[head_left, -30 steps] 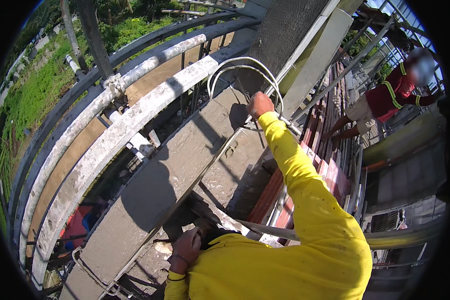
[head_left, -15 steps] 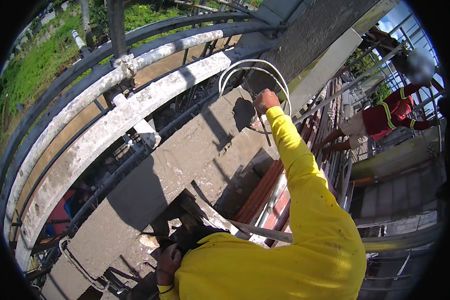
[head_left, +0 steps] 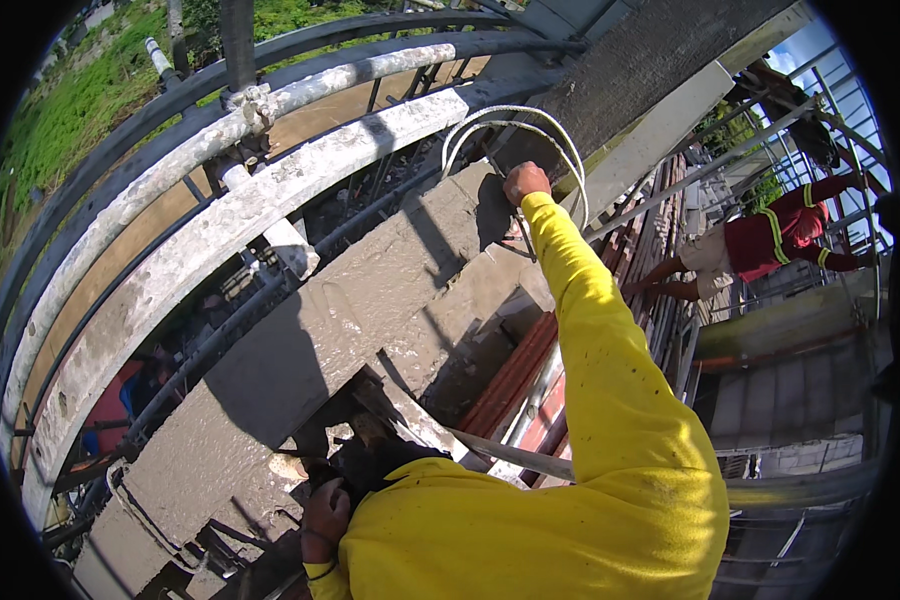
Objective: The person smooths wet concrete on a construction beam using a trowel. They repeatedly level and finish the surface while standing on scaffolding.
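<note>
My right arm, in a yellow sleeve, reaches out to the far end of a grey, wet-looking concrete beam. There my right hand is closed in a fist beside the dark column. What it grips is hidden; a thin dark rod shows just below it, and a dark patch lies on the concrete beside it. Low in the view, my left hand has its fingers curled, close to a dark, soft-looking thing at the yellow collar. Whether it holds anything is hidden.
A white looped cable hangs by the column. Curved, mortar-splashed railings run along the left. Reddish metal lengths lie below the beam. A person in a red shirt stands at the right among poles. Gaps open beside the beam.
My right hand has shifted slightly left and up along the beam's end, still closed. My left hand has moved a little left. The view has tilted slightly.
</note>
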Tool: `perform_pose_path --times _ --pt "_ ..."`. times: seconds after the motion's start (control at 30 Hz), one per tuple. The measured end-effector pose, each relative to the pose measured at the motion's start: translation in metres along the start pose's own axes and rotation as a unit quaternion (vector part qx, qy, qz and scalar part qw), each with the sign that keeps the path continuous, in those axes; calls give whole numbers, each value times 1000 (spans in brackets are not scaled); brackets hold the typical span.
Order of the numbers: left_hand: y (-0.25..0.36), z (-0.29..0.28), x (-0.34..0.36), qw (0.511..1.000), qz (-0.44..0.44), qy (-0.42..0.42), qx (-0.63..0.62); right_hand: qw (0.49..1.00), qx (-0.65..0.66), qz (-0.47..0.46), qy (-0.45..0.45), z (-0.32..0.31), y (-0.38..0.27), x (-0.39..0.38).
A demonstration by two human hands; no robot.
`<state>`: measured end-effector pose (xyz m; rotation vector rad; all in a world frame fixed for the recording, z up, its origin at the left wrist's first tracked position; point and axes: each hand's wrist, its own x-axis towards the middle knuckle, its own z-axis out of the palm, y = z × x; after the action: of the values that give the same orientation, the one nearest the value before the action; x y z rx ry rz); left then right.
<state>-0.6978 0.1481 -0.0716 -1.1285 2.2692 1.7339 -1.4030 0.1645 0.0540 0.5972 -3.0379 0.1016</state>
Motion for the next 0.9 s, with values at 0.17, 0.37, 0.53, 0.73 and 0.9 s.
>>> perform_pose_path --times 0.17,0.37,0.53,0.73,0.9 --pt "-5 0 -6 1000 10 16 -16 998 25 -30 56 32 19 6" --pt "-13 2 -9 999 8 31 -34 998 60 -31 9 25 3 -21" --pt "-26 6 -7 999 -13 26 -22 994 53 -72 57 49 17 -18" --pt "-21 -2 -13 999 -5 51 -9 993 79 -25 88 24 1 -22" --pt "-42 3 -18 998 -13 62 -13 994 64 -29 86 31 -14 -31"
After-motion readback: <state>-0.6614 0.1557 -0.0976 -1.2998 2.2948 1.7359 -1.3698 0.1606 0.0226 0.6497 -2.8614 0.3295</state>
